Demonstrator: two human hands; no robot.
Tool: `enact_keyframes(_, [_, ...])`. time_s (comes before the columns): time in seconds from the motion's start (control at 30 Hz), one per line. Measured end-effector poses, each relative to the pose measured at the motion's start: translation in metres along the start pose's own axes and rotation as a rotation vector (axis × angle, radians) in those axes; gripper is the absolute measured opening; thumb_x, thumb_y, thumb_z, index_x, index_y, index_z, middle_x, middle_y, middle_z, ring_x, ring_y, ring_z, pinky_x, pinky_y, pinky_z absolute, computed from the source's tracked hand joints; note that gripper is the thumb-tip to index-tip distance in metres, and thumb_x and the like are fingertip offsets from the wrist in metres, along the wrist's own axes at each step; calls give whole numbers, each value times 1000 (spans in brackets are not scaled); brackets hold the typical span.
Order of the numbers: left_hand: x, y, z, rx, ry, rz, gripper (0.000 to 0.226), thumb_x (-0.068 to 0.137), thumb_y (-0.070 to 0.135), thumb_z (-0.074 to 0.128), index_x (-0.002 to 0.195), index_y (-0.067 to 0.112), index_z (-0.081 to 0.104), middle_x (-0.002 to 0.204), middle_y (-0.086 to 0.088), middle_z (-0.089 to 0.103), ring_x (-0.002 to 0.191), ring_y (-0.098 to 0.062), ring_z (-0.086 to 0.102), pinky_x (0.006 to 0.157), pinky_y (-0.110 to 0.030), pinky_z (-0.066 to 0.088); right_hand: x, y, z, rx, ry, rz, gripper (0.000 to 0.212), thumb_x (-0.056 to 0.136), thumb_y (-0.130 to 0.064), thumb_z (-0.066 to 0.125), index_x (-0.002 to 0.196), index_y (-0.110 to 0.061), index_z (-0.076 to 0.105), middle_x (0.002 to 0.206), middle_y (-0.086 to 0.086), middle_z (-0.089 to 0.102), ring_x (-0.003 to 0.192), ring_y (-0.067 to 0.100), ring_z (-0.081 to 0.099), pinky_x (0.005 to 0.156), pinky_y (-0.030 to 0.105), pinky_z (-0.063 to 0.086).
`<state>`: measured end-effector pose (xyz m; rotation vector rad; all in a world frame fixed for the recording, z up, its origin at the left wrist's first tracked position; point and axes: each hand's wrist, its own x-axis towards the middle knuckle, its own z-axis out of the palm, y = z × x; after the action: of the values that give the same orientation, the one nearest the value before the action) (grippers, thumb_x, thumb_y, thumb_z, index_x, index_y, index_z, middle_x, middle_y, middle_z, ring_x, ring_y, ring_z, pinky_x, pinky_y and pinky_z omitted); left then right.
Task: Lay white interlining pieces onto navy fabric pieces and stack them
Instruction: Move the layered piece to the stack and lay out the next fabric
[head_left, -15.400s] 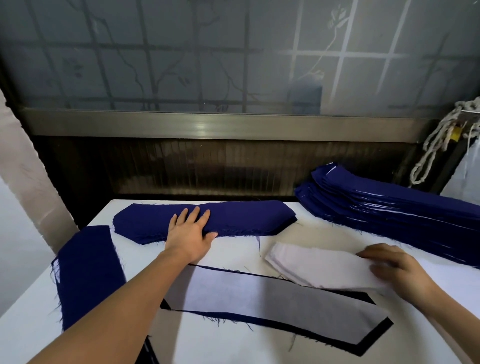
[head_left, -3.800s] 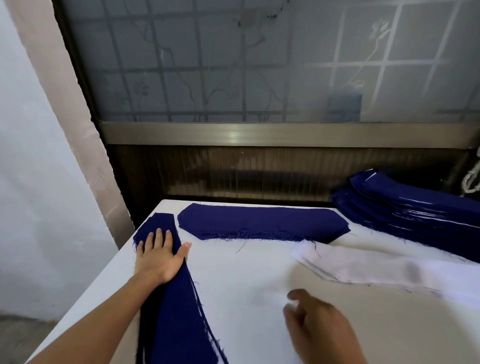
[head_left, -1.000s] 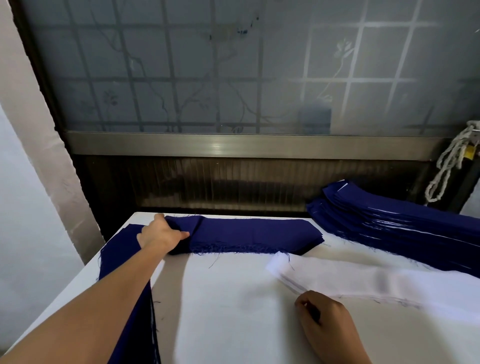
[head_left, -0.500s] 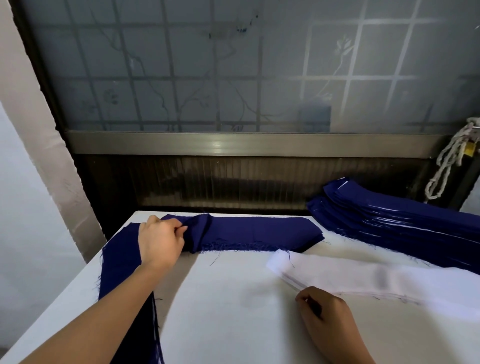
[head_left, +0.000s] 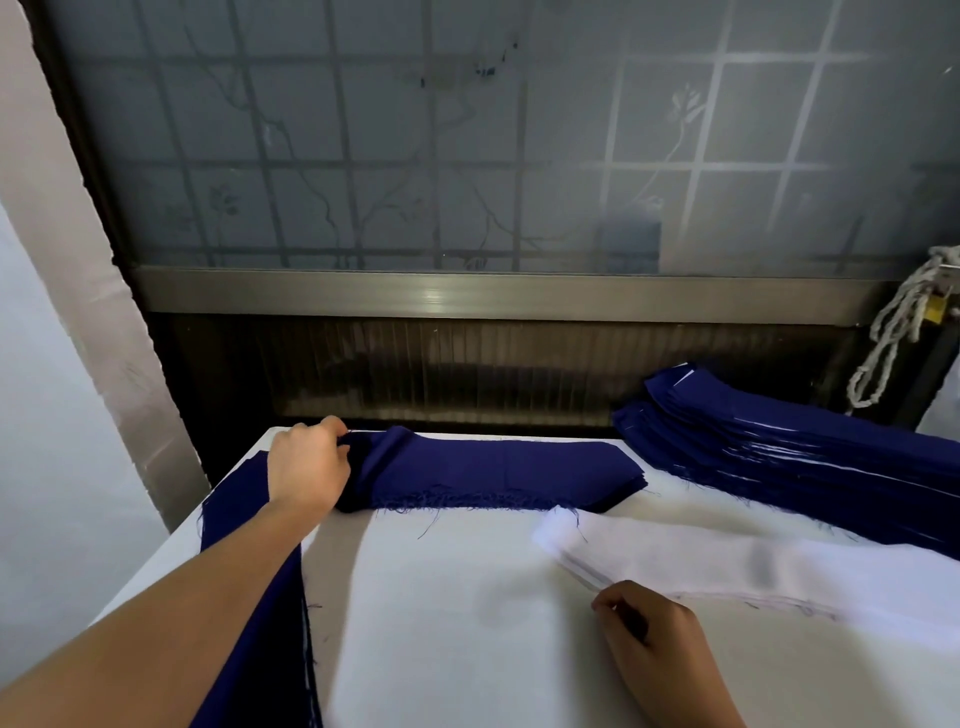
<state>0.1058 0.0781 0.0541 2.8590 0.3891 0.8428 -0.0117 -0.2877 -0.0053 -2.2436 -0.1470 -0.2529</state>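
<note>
A small pile of navy fabric pieces (head_left: 498, 475) lies along the far edge of the white table (head_left: 447, 623). My left hand (head_left: 306, 467) grips the left end of its top piece, which is lifted and creased there. A stack of white interlining pieces (head_left: 753, 571) lies at the right. My right hand (head_left: 654, 639) rests on the table with curled fingers, its fingertips at the stack's near edge. Another navy stack (head_left: 260, 597) with a white edge showing runs down the left side under my left forearm.
A tall stack of navy pieces (head_left: 810, 457) with thin white layers fills the far right. Behind the table stand a dark ribbed panel and a frosted window with a metal sill (head_left: 467, 296). A white rope (head_left: 893, 332) hangs at the right. The table's left edge drops off.
My left hand moved from the left navy stack to the far pile and has taken hold of its left end, lifting it. My right hand has barely moved.
</note>
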Motion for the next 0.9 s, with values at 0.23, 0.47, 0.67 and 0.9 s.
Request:
enact_keyframes(0.23, [-6, -1, 11, 307, -49, 149, 29, 94, 21, 58, 123, 24, 64, 117, -1, 59, 109, -21, 49, 93, -33, 41, 0, 0, -1, 5, -3, -5, 31, 80, -7, 69, 68, -35, 66, 57, -9, 60, 55, 8, 53, 55, 15, 40])
enact_keyframes(0.47, [-3, 2, 20, 93, -263, -118, 32, 97, 42, 57, 116, 18, 67, 116, -6, 59, 112, -26, 50, 83, -36, 50, 1, 0, -1, 13, -9, -2, 29, 81, -8, 68, 69, -34, 66, 56, -9, 59, 54, 9, 51, 55, 16, 39])
enact_keyframes(0.67, [11, 8, 19, -14, -419, -281, 18, 95, 25, 60, 107, 15, 68, 99, -7, 66, 100, -28, 60, 80, -38, 55, 1, 0, 0, 5, -3, 3, 29, 81, -8, 69, 69, -34, 66, 54, -10, 57, 54, 8, 52, 54, 16, 39])
enact_keyframes(0.9, [18, 13, 23, 52, -444, -363, 37, 94, 29, 60, 128, 14, 57, 132, -12, 52, 125, -33, 44, 96, -41, 44, 0, 0, 0, 24, 13, 0, 28, 80, -7, 69, 69, -32, 67, 53, -6, 58, 51, 8, 49, 54, 15, 39])
